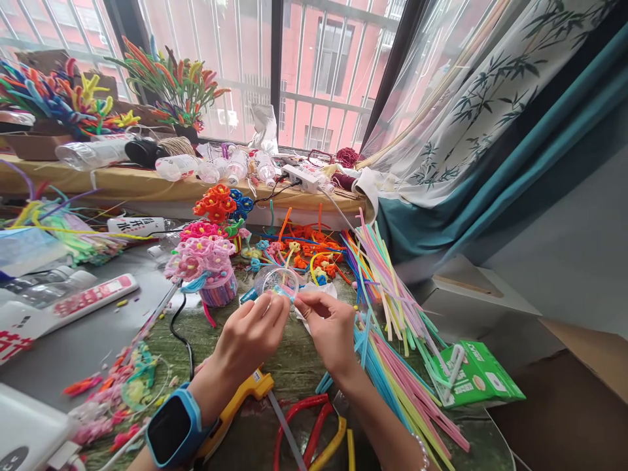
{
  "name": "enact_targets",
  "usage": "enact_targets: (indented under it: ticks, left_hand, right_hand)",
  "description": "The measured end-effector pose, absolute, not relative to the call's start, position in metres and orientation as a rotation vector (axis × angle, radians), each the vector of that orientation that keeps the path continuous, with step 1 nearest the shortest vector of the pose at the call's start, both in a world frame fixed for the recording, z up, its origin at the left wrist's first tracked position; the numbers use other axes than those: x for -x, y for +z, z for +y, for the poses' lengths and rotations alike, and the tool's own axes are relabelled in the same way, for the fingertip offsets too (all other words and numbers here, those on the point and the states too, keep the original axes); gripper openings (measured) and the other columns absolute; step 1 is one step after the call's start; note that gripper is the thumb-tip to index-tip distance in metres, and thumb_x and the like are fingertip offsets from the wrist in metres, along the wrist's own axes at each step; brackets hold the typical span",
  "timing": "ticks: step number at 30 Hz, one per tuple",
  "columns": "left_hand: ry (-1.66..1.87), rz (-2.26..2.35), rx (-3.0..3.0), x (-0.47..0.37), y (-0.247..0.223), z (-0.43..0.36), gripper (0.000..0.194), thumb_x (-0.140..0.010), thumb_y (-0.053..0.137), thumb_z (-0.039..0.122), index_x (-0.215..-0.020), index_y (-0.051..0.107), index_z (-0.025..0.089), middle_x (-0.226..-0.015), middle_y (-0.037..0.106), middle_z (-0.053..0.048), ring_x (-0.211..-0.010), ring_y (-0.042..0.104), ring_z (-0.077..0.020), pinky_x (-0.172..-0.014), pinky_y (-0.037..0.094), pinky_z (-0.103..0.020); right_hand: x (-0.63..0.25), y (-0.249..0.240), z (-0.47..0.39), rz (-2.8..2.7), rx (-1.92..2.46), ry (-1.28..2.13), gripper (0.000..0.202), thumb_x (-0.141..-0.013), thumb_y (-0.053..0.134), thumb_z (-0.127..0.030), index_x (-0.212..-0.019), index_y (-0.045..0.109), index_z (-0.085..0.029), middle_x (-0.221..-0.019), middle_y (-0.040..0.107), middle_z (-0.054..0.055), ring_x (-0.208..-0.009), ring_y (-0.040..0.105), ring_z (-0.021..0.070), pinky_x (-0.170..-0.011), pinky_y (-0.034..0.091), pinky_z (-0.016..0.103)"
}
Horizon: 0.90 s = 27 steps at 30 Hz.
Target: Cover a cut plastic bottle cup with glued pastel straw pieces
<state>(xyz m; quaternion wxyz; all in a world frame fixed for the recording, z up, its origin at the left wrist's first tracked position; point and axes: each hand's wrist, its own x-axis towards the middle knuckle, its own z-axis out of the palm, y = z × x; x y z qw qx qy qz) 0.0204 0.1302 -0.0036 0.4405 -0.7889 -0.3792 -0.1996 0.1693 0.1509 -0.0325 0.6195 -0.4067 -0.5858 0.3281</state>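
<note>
Both hands meet above the middle of the table. My left hand (pixel 258 324), with a blue watch (pixel 171 425) on its wrist, is closed in a pinch on a short light-blue pipe cleaner (pixel 287 292). My right hand (pixel 326 320) pinches its other end; the fingers hide most of the piece. Just beyond the fingertips lies a clear round plastic piece (pixel 279 278), with white tissue (pixel 324 291) to its right. A yellow hot glue gun (pixel 258 384) lies below the hands. Red-handled scissors or pliers (pixel 304 412) lie beside it, partly hidden by my right forearm.
Fuzzy flowers stand in a striped pot (pixel 219 288) left of the hands. Orange flowers (pixel 309 245) lie behind. Loose pipe cleaners (pixel 392 366) spread on the right beside a green packet (pixel 481 373). A black cable (pixel 179 333) runs left. Bottles (pixel 176 167) line the sill.
</note>
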Motion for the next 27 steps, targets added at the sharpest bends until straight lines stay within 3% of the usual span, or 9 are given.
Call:
enact_targets:
  ticks: [9, 18, 27]
  left_hand:
    - [-0.576, -0.873, 1.907, -0.024, 0.000, 0.128, 0.015, -0.091, 0.055, 0.004, -0.096, 0.068, 0.010, -0.079, 0.071, -0.003, -0.065, 0.061, -0.0121, -0.054, 0.043, -0.027]
    - [-0.658, -0.748, 1.917, -0.019, -0.009, 0.127, 0.019, -0.092, 0.052, 0.005, -0.100, 0.070, 0.006, -0.089, 0.074, -0.008, -0.063, 0.056, -0.0127, -0.058, 0.044, -0.030]
    - [-0.751, -0.667, 2.016, -0.011, -0.013, 0.125, 0.024, -0.092, 0.046, -0.001, -0.107, 0.064, 0.003, -0.096, 0.075, -0.011, -0.078, 0.063, -0.0140, -0.065, 0.047, -0.029]
  right_hand:
    - [-0.166, -0.029, 0.150, -1.018, 0.928, 1.125, 0.028, -0.061, 0.086, -0.040, -0.074, 0.079, -0.017, -0.075, 0.078, 0.007, -0.068, 0.072, 0.0221, -0.068, 0.059, 0.034]
    - [-0.165, -0.023, 0.149, -0.785, 0.894, 1.367, 0.033, -0.043, 0.095, -0.038, -0.064, 0.078, -0.018, -0.063, 0.073, 0.002, -0.061, 0.063, 0.0137, -0.069, 0.053, 0.029]
    - [-0.166, -0.021, 0.148, -0.634, 0.784, 1.638, 0.033, -0.037, 0.097, -0.032, -0.057, 0.075, -0.017, -0.058, 0.069, -0.002, -0.061, 0.061, 0.0094, -0.070, 0.050, 0.024]
